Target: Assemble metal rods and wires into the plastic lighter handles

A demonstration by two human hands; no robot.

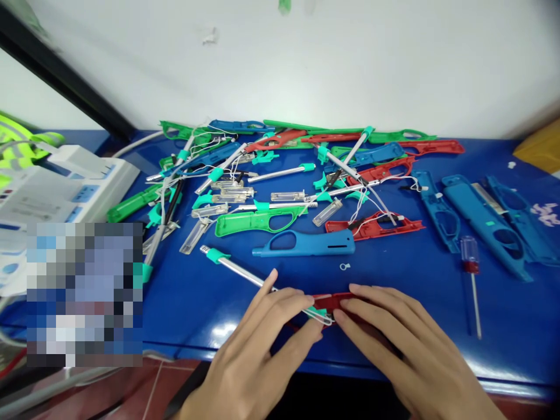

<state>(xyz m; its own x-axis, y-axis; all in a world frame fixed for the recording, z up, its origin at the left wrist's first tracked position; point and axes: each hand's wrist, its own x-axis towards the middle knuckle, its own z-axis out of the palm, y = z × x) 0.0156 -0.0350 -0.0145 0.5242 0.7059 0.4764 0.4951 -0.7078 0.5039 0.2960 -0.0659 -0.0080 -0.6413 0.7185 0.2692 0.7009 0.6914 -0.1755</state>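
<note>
Red casing (335, 300), glossy blue tabletop (406, 265), white wall (371, 64)

Bright light, apparently from overhead, and the smooth white wall (350, 70) glows! Glare flares on the glossy blue counter (175, 315), front left and front right. Out wide, lines stretch; the yellow box-like object (540, 149) goes soft, and coarse pixelation blots a patch at lower left.

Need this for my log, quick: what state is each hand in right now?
Left hand: partly closed, holding the left part of the red plastic case.
Right hand: partly closed, fingers on the same case's right part.
</note>
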